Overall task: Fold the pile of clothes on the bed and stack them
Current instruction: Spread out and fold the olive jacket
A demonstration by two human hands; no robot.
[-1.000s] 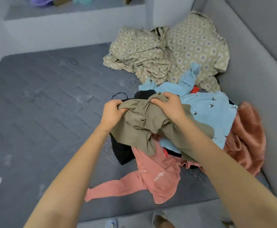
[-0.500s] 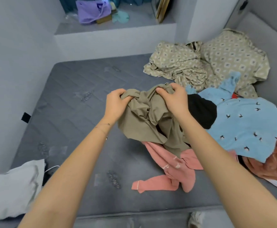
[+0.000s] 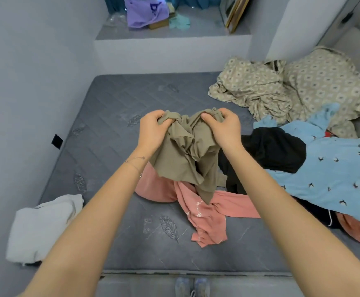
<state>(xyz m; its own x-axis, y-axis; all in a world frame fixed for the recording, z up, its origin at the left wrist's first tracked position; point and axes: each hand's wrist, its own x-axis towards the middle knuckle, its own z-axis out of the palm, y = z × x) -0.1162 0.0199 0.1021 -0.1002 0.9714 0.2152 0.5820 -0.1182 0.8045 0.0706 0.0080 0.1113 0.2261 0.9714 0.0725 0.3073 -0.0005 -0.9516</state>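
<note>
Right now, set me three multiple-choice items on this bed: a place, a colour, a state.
1. The crumpled white cloth lies at the grey quilted mattress's: A near left corner; B far right corner; C centre.
2. The bunched fabric garment held by left hand and right hand is: A black; B olive-green; C pink.
3. The left hand is: A flat open; B gripping; C hidden.
Answers: 1A, it sits at that edge; 2B, olive cloth hangs from both grips; 3B, fingers curl round fabric.
</note>
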